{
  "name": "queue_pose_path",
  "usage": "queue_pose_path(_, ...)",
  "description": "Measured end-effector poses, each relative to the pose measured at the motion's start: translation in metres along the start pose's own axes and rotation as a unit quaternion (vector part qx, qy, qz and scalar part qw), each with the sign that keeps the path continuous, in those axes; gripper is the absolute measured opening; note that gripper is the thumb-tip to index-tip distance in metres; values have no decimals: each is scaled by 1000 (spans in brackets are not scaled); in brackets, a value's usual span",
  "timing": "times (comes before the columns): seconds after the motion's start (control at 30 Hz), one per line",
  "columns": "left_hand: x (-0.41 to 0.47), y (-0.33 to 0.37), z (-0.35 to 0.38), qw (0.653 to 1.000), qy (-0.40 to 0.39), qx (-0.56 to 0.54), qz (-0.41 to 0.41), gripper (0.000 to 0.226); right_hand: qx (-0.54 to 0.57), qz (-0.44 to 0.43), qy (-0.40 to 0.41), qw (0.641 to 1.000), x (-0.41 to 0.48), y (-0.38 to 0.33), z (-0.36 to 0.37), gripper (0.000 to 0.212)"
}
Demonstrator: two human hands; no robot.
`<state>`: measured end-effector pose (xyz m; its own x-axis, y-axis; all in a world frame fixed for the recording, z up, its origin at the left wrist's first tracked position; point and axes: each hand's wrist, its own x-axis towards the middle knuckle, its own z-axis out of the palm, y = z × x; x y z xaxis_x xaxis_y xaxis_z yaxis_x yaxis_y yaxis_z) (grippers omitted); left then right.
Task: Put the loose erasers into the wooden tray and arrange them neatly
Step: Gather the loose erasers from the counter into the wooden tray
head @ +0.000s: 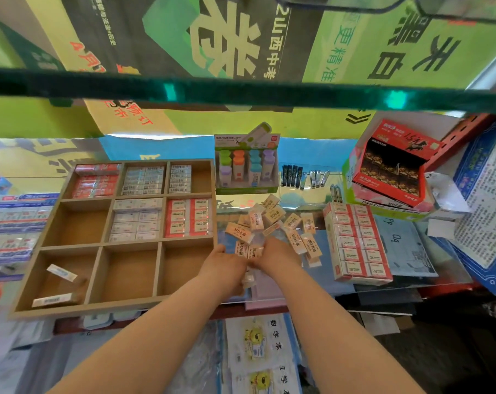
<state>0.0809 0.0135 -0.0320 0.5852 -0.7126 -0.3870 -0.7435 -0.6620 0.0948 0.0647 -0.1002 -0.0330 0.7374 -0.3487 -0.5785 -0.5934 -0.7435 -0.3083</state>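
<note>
A wooden tray (102,247) with nine compartments lies at the left; its top and middle rows hold packed erasers, and the bottom left cell holds two loose ones. To its right a pile of cream-and-orange loose erasers (272,223) is scattered on the counter. My left hand (227,265) and my right hand (278,255) meet at the pile's near edge, just right of the tray's bottom right cell. Together they grip a small bunch of erasers (248,251) between them. One wrapped eraser (248,280) shows below my left hand.
A full carton of red-and-white erasers (357,243) sits right of the pile. Behind stand a green display box of coloured correction tapes (247,169), nail clippers (303,174) and a red box (392,172). Stacked packets (13,220) lie left of the tray.
</note>
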Motion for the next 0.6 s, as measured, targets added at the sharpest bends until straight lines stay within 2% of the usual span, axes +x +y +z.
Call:
queue_pose_path(0.17, -6, -3, 6, 992, 101, -76, -11, 21, 70, 6, 10, 997, 1, 3, 8, 35)
queue_pose_path(0.27, -8, -4, 8, 986, 130, -100, -3, 19, 92, -4, 18, 996, 1, 4, 9, 37)
queue_pose_path(0.5, -21, -8, 1, 982, 137, -127, 5, 14, 15, 6, -19, 1000, 6, -13, 0, 30)
queue_pose_path(0.6, -30, -12, -4, 964, 165, -209, -12, 11, 6, 18, -45, 999, 8, -15, -3, 25)
